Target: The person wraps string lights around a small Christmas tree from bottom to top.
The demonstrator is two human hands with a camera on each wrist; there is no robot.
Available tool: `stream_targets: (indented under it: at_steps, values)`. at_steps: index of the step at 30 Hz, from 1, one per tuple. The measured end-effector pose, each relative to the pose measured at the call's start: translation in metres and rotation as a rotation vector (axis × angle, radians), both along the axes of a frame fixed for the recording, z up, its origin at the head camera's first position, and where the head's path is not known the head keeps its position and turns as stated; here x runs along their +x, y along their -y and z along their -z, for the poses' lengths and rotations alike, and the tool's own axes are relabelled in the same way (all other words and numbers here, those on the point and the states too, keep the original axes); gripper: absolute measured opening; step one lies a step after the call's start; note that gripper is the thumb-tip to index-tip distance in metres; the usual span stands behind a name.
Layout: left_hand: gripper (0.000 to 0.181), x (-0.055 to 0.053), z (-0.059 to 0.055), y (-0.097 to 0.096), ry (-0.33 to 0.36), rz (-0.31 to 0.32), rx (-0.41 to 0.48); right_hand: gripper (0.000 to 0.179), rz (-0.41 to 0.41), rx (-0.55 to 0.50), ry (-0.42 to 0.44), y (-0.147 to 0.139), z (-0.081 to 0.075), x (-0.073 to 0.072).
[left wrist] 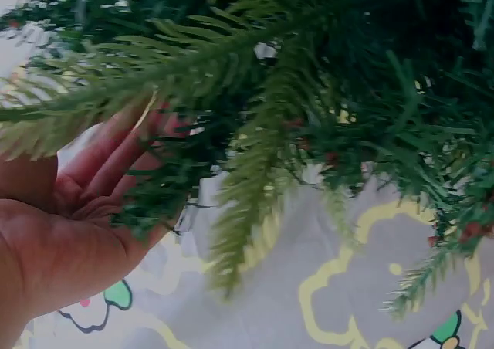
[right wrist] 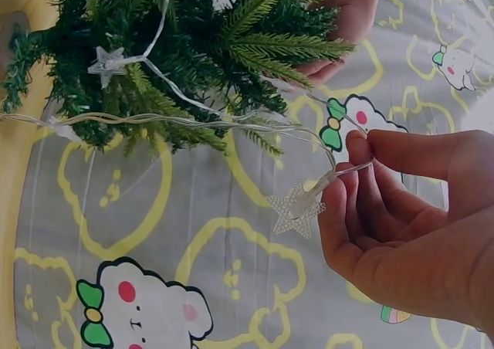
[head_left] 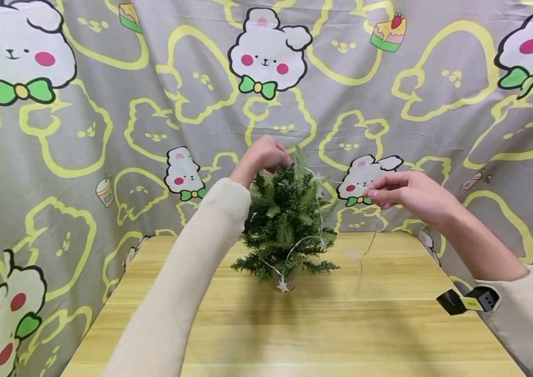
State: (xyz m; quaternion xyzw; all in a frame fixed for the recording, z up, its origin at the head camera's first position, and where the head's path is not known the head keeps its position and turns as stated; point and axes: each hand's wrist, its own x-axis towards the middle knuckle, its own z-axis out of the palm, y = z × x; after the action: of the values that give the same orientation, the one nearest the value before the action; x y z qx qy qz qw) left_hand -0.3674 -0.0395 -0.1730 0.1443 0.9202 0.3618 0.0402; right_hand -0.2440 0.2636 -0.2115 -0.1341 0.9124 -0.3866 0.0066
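Could drag the tree over by overtightening the light string pinched in the right hand, with the left hand near its top, grip impossible to tell.

– How many hands do you have here?
– You have two: your left hand and your right hand.
– And things?
– You have one tree, one table, one cloth, two sleeves, and one string with at least two stars.
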Motion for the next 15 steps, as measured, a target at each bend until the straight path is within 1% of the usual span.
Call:
stream_targets:
  at_steps: [2, 5, 6, 9, 10, 13, 15]
  values:
    - [0.030, 0.003, -0.002, -0.001, -0.012, 0.005, 0.004, 0.033, -0.002, 0.009, -0.007, 0.000, -0.002, 0.000]
    - [0.014, 0.009, -0.008, -0.004, -0.018, 0.022, 0.053, 0.032, 0.007, -0.008, -0.010, 0.002, -0.003, 0.001]
    - [0.013, 0.011, -0.010, -0.005, -0.020, 0.028, 0.069, 0.032, 0.014, -0.016, -0.010, 0.003, -0.003, 0.002]
    - [0.021, 0.017, -0.019, -0.009, -0.011, 0.052, 0.131, 0.033, 0.034, -0.028, -0.015, 0.004, -0.004, 0.002]
    - [0.021, 0.019, -0.022, -0.010, -0.009, 0.061, 0.143, 0.034, 0.042, -0.024, -0.019, 0.005, -0.004, 0.002]
    - [0.020, 0.027, -0.030, -0.015, -0.008, 0.096, 0.150, 0.036, 0.059, -0.021, -0.025, 0.005, -0.005, 0.002]
    - [0.020, 0.033, -0.034, -0.019, -0.017, 0.128, 0.138, 0.038, 0.073, -0.022, -0.024, 0.005, -0.005, 0.002]
